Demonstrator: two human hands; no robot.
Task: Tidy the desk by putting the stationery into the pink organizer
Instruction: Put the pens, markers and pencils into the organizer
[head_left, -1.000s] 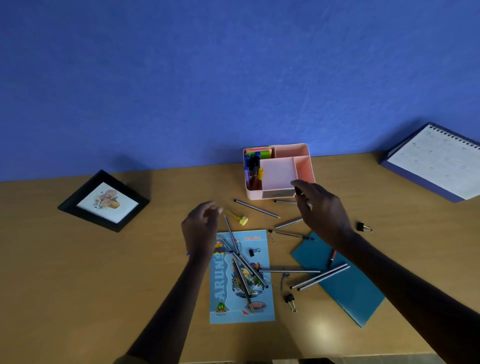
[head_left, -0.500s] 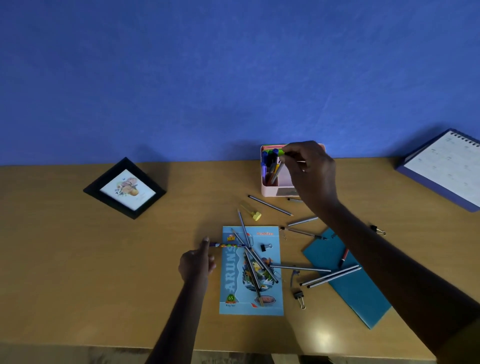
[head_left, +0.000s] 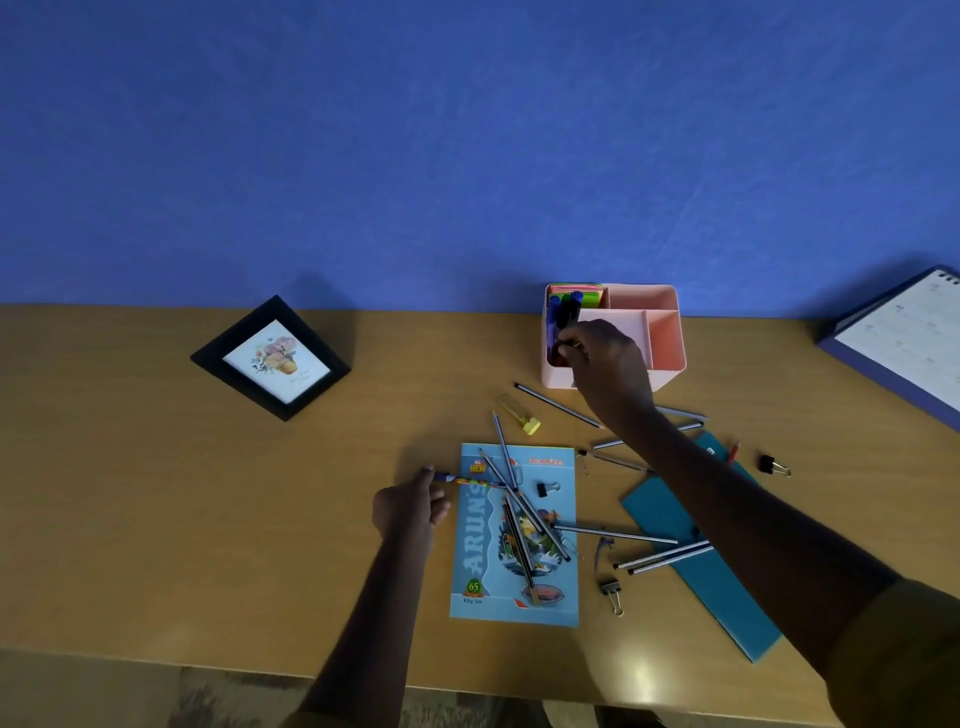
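The pink organizer (head_left: 670, 332) stands at the back of the desk, with markers (head_left: 563, 312) and sticky notes in its left compartments. My right hand (head_left: 608, 364) reaches over its front wall. Its curled fingertips pinch a thin pencil at the marker compartment, and the pencil is mostly hidden. My left hand (head_left: 410, 506) rests on the desk with the index finger touching the end of a patterned pencil (head_left: 470, 480). Several grey pencils (head_left: 514, 509) lie crossed on a blue notebook (head_left: 478, 551). More pencils (head_left: 558, 405) lie around it.
A teal folder (head_left: 701, 592) lies under my right forearm. Binder clips sit on the notebook (head_left: 548, 488), below it (head_left: 612, 595) and at the right (head_left: 774, 465). A yellow-capped tube (head_left: 519, 413), a black picture frame (head_left: 270, 358) and a calendar (head_left: 904, 338) are also on the desk.
My right hand picked up a pencil in front of the organizer, lifted it and lowered it into the left compartment. My left hand drew back to the patterned pencil's end.
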